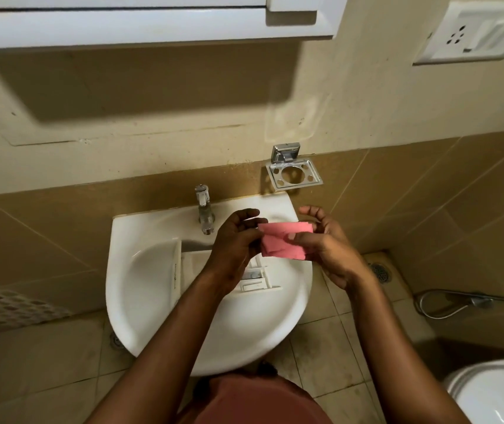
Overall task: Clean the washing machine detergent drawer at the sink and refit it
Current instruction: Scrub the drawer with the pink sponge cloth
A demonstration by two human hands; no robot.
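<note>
The white detergent drawer (255, 278) lies in the bowl of the white sink (140, 301), its front panel at the left and its compartments partly hidden under my left forearm. Above the bowl I hold a folded pink cloth (284, 240) between both hands. My left hand (237, 237) pinches its left edge. My right hand (324, 240) grips its right side with the thumb on top. The chrome tap (204, 209) stands at the back of the sink; no water is seen running.
A chrome soap holder (293, 175) is fixed to the wall right of the tap. A toilet (492, 390) stands at the lower right, a floor drain (380, 272) and a spray hose (455, 302) on the tiled floor. A white cabinet (140, 22) hangs overhead.
</note>
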